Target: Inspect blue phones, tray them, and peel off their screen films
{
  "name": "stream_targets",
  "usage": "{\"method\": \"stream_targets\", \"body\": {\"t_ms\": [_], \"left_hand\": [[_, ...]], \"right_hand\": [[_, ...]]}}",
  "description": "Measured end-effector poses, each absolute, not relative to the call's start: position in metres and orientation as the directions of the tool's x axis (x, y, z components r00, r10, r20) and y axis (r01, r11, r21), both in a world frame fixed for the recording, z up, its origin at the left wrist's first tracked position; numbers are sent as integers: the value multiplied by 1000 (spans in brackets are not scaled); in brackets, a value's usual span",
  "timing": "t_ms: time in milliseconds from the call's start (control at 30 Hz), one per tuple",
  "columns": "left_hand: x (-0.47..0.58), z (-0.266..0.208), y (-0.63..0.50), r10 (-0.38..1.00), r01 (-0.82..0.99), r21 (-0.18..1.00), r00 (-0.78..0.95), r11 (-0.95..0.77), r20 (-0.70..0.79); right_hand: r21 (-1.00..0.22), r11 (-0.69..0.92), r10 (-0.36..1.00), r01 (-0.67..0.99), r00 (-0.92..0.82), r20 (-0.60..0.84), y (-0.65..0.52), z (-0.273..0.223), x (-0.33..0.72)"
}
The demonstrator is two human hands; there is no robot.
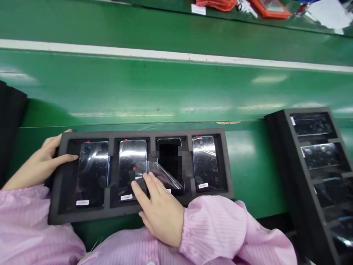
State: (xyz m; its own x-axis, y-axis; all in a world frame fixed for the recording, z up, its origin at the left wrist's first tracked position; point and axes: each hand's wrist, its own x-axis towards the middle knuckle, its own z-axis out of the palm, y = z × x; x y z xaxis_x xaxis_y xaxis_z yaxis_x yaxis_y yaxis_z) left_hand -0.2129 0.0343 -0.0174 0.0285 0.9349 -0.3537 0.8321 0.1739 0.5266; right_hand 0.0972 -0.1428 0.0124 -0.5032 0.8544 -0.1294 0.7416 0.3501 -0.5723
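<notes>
A black foam tray (pixel 224 158) lies in front of me, with a smartphone in each compartment. My left hand (pixel 51 154) grips the tray's left end, its thumb over the rim. Beside the thumb is the leftmost phone (pixel 92 173). My right hand (pixel 162 209) holds a clear protective film (pixel 165 175) with a red tab, partly lifted off the third phone (pixel 168 152) and slanting leftward over the second phone (pixel 132 151). Exactly how the fingers pinch it is hard to see. The rightmost phone (pixel 205 162) has a white label and a red tab.
At right stands another black foam tray (pixel 286 147) holding several phones. A dark block (pixel 11 121) sits at the left edge. Beyond the green bench (pixel 165 88), a raised ledge carries orange items (pixel 217 3) and white paper (pixel 329 13).
</notes>
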Motion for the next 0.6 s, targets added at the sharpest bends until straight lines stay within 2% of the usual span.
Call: {"method": "stream_targets", "body": {"t_ms": [100,233,300,333,400,467,533,600], "left_hand": [[-211,-15,33,936,826,532,16,186,-352],[-211,-16,33,938,828,533,25,175,-346],[-213,-17,34,942,822,548,47,153,-333],[-214,-18,34,944,819,557,59,140,-324],[-216,-20,35,948,814,569,80,117,-309],[-217,-22,35,949,814,571,90,105,-303],[-217,-23,35,950,814,572,91,103,-300],[-217,-24,34,952,812,574,83,107,-295]], "right_hand": [[-627,352,841,695,-529,-114,-138,12,99],[-760,313,820,570,-565,-87,-112,30,129],[-813,375,773,445,-634,9,-92,44,160],[-828,390,773,403,-632,57,-83,51,178],[-827,333,876,453,-474,93,-66,60,214],[-748,245,950,617,-305,60,-55,59,245],[-590,164,974,791,-224,-29,-52,49,267],[-441,122,982,889,-173,-78,-53,31,279]]}}
